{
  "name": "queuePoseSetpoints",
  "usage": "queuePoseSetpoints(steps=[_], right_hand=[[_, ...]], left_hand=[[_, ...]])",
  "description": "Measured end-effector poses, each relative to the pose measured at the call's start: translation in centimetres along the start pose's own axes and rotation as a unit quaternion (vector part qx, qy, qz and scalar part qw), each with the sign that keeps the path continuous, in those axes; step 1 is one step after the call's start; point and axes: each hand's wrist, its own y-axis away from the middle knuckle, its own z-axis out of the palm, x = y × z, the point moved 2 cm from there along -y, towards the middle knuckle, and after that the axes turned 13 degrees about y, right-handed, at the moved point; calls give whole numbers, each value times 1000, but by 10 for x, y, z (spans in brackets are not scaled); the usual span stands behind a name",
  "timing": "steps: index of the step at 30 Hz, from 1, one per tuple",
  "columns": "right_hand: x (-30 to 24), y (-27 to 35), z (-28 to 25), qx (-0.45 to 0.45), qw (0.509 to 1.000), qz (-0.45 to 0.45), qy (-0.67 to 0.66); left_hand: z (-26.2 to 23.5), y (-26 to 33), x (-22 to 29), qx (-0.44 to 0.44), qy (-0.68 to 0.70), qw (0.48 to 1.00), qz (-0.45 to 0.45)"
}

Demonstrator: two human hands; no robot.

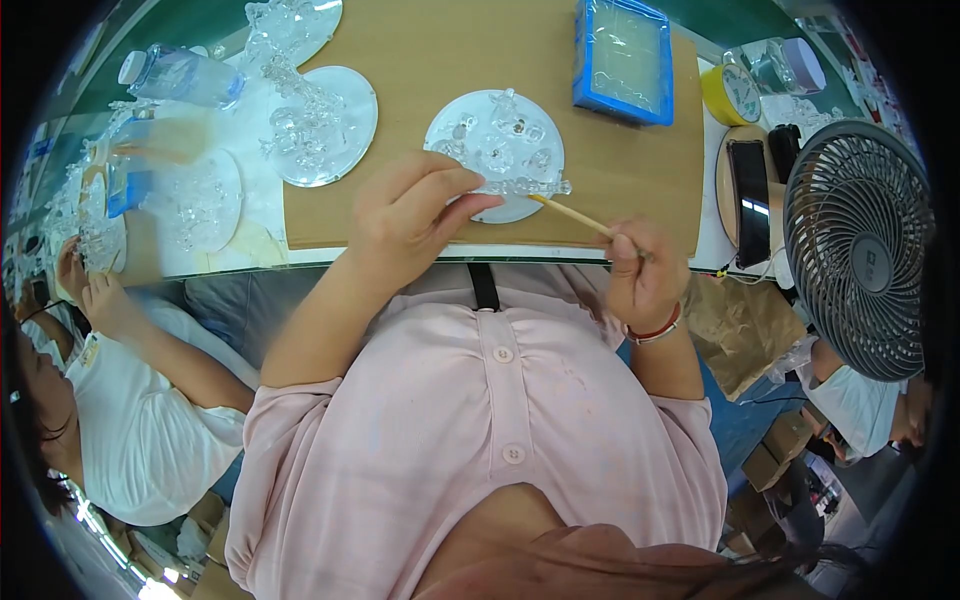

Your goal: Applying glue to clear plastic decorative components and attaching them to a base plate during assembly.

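Observation:
My left hand [408, 215] pinches a small clear piece [535, 187], perhaps glass or plastic, between thumb and fingers. It lies level over the near part of a round white plate [550, 130]. Several similar clear pieces sit on that plate. In my right hand [645, 275] is a thin wooden stick [575, 213], slanting up to the left. Its yellowish tip is at the underside of the clear piece; whether they touch I cannot tell.
A brown board [400, 40] covers the tabletop. At its far right stands a blue-rimmed tray [667, 75]. More clear pieces fill another round plate [365, 125] on the left. To the right are yellow tape [715, 97], a phone [748, 200] and a fan [865, 255]. A co-worker [150, 430] sits left.

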Motion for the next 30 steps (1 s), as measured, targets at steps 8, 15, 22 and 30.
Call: queuePoseSetpoints(steps=[8,15,22,30], right_hand=[[3,12,-11,3,998,40,43],[0,14,-11,21,999,30,-18],[37,-14,-53,272,946,137,-113],[71,-68,-26,154,971,170,-65]], left_hand=[[24,1,1,27,-29,999,35],[13,-12,10,59,-45,997,0],[-7,-11,-9,-68,-3,989,-134],[-6,-1,-10,13,60,971,-229]])
